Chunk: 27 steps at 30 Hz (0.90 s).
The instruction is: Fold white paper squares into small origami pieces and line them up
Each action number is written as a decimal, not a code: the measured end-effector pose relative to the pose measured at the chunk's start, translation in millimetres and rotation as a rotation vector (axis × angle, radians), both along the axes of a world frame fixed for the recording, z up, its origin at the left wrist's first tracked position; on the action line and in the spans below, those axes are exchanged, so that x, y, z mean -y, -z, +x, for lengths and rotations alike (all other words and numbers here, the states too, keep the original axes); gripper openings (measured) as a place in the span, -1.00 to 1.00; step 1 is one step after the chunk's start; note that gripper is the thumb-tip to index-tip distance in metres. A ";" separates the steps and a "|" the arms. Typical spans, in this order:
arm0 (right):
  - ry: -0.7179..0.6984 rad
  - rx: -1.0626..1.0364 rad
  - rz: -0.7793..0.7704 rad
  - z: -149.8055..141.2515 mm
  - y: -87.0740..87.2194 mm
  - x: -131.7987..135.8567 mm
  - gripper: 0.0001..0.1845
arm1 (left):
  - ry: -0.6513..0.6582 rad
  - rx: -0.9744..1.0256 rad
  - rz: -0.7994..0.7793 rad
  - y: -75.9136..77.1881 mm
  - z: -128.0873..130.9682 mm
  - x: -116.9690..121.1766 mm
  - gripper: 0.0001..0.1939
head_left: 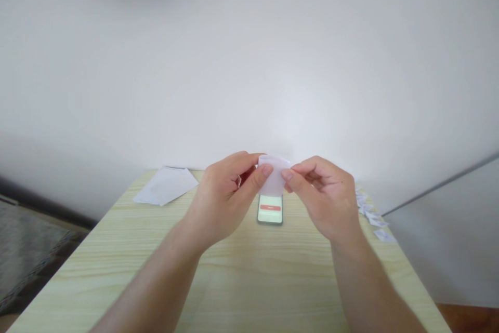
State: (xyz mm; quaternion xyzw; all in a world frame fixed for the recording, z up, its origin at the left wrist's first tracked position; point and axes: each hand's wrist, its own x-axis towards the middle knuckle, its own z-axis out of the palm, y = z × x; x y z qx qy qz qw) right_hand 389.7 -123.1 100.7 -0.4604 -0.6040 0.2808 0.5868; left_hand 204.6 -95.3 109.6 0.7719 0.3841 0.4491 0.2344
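Observation:
A small folded piece of white paper (274, 180) is held up between both hands above the table. My left hand (230, 192) is closed on its left side, with the thumb flat on the near face and the fingers behind. On the right edge, my right hand (323, 187) pinches the paper between thumb and forefinger. Layers show along the paper's top edge, so it looks doubled over. Below and partly behind it lies a phone (270, 217) with a lit screen and a red bar; its upper part is hidden by the paper.
Loose white sheets (167, 186) lie at the back left of the light wooden table (265, 281). Several small folded paper pieces (376, 218) are strung along the right edge. A white wall (249, 63) rises directly behind the table.

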 end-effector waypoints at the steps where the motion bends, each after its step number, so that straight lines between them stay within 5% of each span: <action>1: -0.010 -0.006 -0.003 0.4 -0.2 0.0 -0.82 | 0.001 0.011 -0.002 -0.6 -0.1 0.1 -0.73; 27: -0.469 -0.286 -0.159 13.2 2.2 -4.4 -0.86 | 0.345 0.255 -0.342 0.1 -13.2 -2.7 -0.64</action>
